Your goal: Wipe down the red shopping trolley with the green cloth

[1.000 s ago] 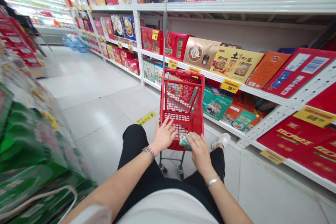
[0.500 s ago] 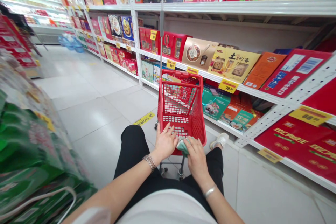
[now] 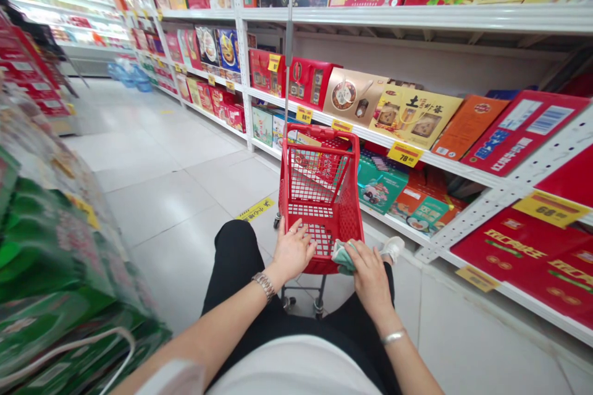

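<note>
Pale green cloth (image 3: 343, 257) under your right hand (image 3: 369, 278), on the rear rim of a red shopping cart (image 3: 319, 131)

Your right hand sits at about 1 o'clock, close to your body, fingers curved down over the crumpled cloth where it lies on the cart's rear edge. Since the last moment, that hand and the cloth have slid toward 3 o'clock along the rim, reaching its right corner. You cannot tell whether the hand is pinching the cloth or only pressing it. Your left hand (image 3: 293, 252) lies open and palm down at 12 o'clock, fingers spread on the cart's red mesh, with a metal link bracelet (image 3: 264, 285) on that wrist.

The cart stands at 12 o'clock, just past your black trousers (image 3: 236, 253). A thin metal pole (image 3: 288, 43) rises from it. At 2 to 3 o'clock, white metal shelving (image 3: 445, 15) holds red and gold gift boxes (image 3: 412, 117) with yellow price tags. Green bagged goods (image 3: 46, 253) at 9 o'clock are blurred. The cloth's edges are mostly hidden, and your right hand covers part of the rim.
</note>
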`<state>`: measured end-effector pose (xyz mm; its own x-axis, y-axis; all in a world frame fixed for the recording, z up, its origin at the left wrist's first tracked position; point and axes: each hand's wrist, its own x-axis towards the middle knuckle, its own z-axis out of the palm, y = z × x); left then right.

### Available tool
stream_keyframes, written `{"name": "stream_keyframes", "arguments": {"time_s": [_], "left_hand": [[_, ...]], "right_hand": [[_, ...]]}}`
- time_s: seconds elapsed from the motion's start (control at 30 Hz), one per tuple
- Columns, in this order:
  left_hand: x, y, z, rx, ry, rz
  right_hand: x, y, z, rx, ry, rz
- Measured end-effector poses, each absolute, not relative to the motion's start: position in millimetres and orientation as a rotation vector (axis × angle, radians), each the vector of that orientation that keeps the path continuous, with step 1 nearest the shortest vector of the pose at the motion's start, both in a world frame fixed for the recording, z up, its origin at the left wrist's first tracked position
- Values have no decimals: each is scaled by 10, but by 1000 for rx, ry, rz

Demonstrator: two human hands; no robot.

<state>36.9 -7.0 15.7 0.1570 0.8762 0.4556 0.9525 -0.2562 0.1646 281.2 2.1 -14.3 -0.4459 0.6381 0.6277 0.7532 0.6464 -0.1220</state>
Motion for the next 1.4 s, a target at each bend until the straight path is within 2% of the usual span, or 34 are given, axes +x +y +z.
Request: {"name": "stream_keyframes", "arguments": {"time_s": [0.6, 1.0, 1.4], "left_hand": [[267, -51, 117, -2229, -1773, -780], [355, -95, 113, -2227, -1733, -785], [586, -100, 85, -2333, -1711, -736]], "right_hand": [[2249, -198, -158, -1001, -2210, -149], [2795, -2, -168, -1049, -2219, -147], [3086, 229, -185, -1061, -2073, 54]]}}
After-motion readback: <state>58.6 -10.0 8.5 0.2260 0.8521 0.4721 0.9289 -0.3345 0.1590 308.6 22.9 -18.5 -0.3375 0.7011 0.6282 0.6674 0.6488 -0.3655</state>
